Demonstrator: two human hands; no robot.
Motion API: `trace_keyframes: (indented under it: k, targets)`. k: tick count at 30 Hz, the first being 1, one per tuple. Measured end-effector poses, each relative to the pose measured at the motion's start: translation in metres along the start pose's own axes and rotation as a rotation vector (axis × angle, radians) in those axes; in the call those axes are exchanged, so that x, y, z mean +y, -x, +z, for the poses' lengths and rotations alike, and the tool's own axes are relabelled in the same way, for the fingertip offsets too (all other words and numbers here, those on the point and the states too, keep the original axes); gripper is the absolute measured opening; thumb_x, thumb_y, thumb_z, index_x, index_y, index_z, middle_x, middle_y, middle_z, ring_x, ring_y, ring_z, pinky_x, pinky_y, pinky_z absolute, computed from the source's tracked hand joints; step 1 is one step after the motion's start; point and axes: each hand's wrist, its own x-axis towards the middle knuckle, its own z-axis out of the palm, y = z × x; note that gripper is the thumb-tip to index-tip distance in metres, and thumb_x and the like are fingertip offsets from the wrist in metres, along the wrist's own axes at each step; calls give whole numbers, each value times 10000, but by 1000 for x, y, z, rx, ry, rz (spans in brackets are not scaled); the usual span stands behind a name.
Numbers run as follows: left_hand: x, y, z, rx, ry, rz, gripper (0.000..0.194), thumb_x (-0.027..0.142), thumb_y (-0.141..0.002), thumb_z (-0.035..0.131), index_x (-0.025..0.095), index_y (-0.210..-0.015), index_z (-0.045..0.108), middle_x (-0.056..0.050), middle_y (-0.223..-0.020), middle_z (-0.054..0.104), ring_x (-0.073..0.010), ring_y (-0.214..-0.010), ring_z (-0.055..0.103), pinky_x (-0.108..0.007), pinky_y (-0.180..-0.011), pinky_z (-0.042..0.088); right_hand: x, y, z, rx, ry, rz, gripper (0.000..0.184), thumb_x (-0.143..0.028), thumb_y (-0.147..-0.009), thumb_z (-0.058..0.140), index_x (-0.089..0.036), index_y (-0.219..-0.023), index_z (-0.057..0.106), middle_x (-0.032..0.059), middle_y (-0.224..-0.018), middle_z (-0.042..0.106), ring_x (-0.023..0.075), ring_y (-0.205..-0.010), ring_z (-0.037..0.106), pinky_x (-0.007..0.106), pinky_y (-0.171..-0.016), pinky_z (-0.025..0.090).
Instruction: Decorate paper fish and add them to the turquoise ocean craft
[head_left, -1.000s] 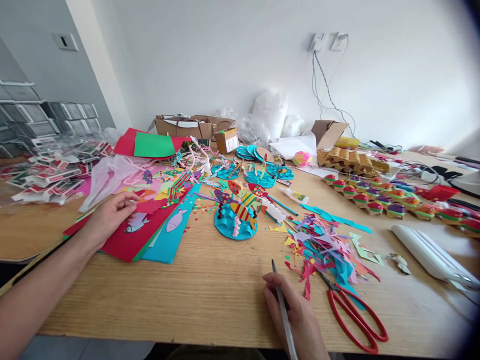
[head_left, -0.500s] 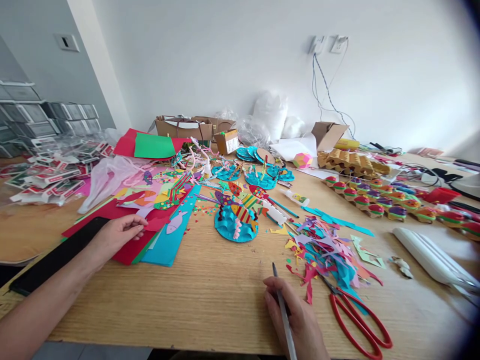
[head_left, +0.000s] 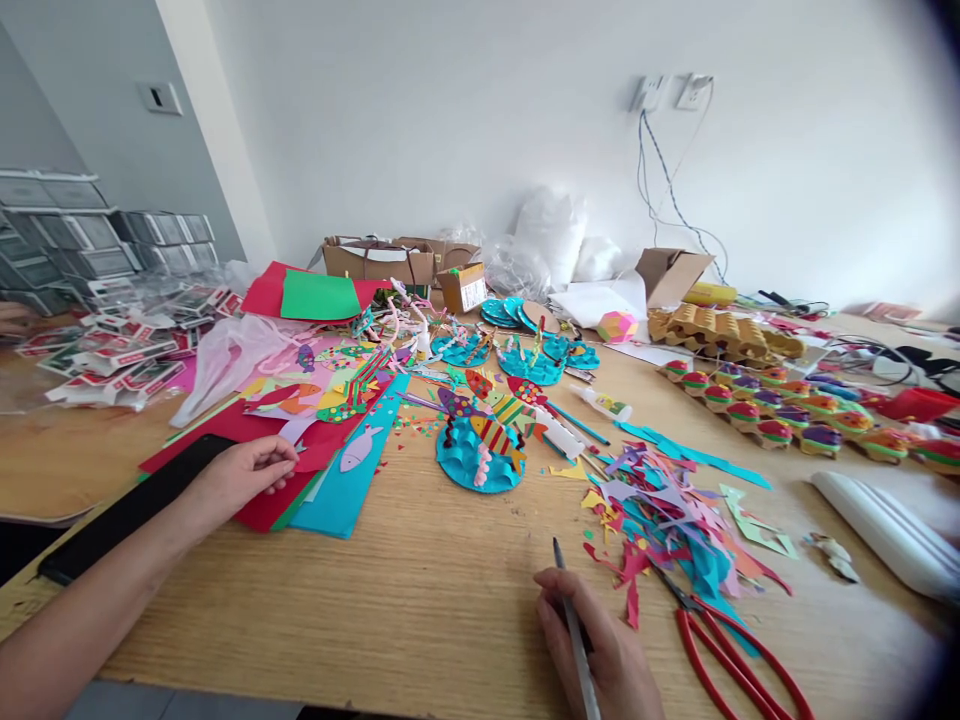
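My left hand (head_left: 259,467) hovers at or rests on the stacked coloured paper, its fingers curled together over the red sheet (head_left: 262,512); whatever they pinch, if anything, is hidden. Just beyond the fingertips lie scraps of red paper and part of a lavender cut-out. A lilac paper fish (head_left: 360,450) lies on the blue sheet (head_left: 341,505) beside it. Near the front edge, my right hand (head_left: 600,645) is closed around a pen (head_left: 576,635), tip pointing up and away. Between the hands, farther back, stands a blue round base (head_left: 469,475) decorated with patterned paper fish (head_left: 499,440).
Red-handled scissors (head_left: 731,650) lie right of my right hand, beside a heap of paper offcuts (head_left: 675,505). A black phone-like slab (head_left: 97,540) is under my left forearm. Painted egg-carton pieces (head_left: 772,432), a glue bottle (head_left: 606,404) and a white case (head_left: 885,530) lie to the right.
My left hand has drawn back slightly toward me, uncovering cut-outs and more of the black slab. My right hand keeps the pen in about the same place. The view has shifted slightly left.
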Motion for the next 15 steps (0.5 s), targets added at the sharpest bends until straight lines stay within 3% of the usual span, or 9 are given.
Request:
trace_keyframes:
  k: [6, 9, 15]
  targets:
    - [-2, 5, -5, -42, -187, 67, 80, 311, -713, 601, 233, -702, 608, 74, -575, 590, -154, -576, 529, -214, -570, 369, -1, -1, 0, 18, -2, -35, 135, -269, -853, 480, -212, -902, 593, 21, -682, 671, 143, -556, 652, 180, -521, 519]
    - [0, 6, -6, 4, -293, 80, 74, 329, -706, 604, 255, -700, 597, 82, -578, 584, -162, -576, 517, -216, -575, 343, -2, -2, 1, 30, 4, -55, 126, -240, -849, 481, -209, -907, 587, 26, -699, 676, 145, -572, 657, 181, -530, 521]
    - [-1, 6, -12, 106, -526, 138, 182, 371, -775, 529, 301, -934, 584, 56, -672, 631, -211, -643, 563, -244, -610, 346, -6, -2, 2, 62, -11, -49, 120, -200, -841, 485, -216, -902, 588, 16, -709, 672, 139, -595, 656, 175, -553, 515]
